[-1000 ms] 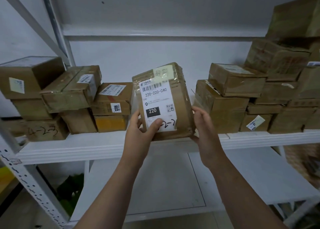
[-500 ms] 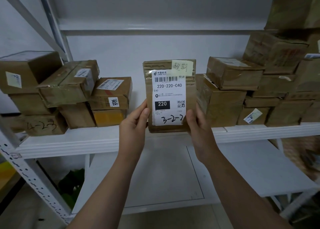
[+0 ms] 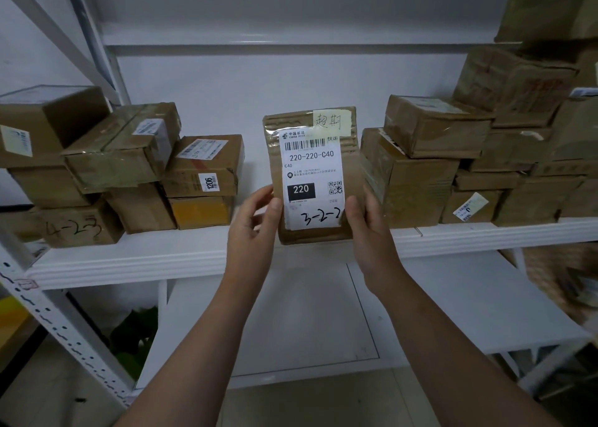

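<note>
Shelving, I judge: fingers (image 3: 274, 207) of my left hand (image 3: 252, 232) and right hand (image 3: 369, 236) grip the parcel (image 3: 310, 168) upright; next, seat it on the shelf (image 3: 145, 258).

Parcel (image 3: 310, 176) upright, label (image 3: 311, 164) facing camera, held in the gap between two box stacks on the white shelf (image 3: 161, 258). Left grip (image 3: 250, 229) pinches its lower left edge, thumb on the front. Right grip (image 3: 369, 236) holds the lower right edge, thumb on the label corner. Label reads 220-220-C40, handwritten 3-2-2 below. Yellow note (image 3: 331, 122) stuck at the parcel's top right. Parcel bottom at shelf level, contact unclear. Left stack: box marked 1206 (image 3: 204, 166) on a yellow box (image 3: 200, 211), box marked 4-2-3 (image 3: 77, 229) further left. Right stack (image 3: 407, 184) just beside the parcel. Lower shelf (image 3: 453, 297) beneath.
</note>
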### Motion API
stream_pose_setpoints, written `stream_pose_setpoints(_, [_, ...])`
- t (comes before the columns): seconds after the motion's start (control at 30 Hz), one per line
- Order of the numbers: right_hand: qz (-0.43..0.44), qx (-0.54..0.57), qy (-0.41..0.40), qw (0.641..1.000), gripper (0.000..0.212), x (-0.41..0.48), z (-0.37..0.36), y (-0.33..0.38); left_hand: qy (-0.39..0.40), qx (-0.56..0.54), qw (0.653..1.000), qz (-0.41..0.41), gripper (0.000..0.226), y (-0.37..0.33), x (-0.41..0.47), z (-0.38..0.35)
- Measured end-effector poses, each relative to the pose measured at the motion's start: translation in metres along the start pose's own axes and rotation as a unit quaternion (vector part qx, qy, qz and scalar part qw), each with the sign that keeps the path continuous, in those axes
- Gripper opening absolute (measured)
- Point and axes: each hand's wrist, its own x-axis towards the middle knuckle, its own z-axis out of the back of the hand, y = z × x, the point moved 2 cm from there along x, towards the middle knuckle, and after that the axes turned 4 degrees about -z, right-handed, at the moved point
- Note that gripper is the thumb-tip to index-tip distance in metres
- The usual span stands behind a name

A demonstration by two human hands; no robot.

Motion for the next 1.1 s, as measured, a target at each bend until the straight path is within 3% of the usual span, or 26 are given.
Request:
stream_pose_setpoints(0.1, [-0.007,0.003,-0.001,1.000,0.034,-0.001,0.002,-0.001,0.057,-0.035,0.998,0.014,0.028,0.000,-0.003,-0.013])
stream_pose_setpoints(0.2, [-0.015,-0.002,-0.007,1.000,0.038,-0.010,0.011,-0.006,0.082,-0.107,0.990,0.036,0.029,0.004,-0.009,-0.025])
stream_pose_setpoints(0.3, [-0.025,-0.008,-0.022,0.999,0.047,-0.025,0.028,-0.014,0.105,-0.110,0.987,0.046,0.026,0.009,-0.024,-0.038])
stream_pose_setpoints(0.53, [-0.052,-0.025,-0.050,0.997,0.040,-0.070,0.091,-0.028,0.160,-0.115,0.978,0.073,0.041,0.009,-0.072,-0.084])
stream_pose_setpoints(1.1, [-0.098,-0.095,-0.272,0.953,0.043,-0.305,0.405,0.002,0.373,-0.162,0.910,0.086,0.039,-0.080,-0.307,-0.352])
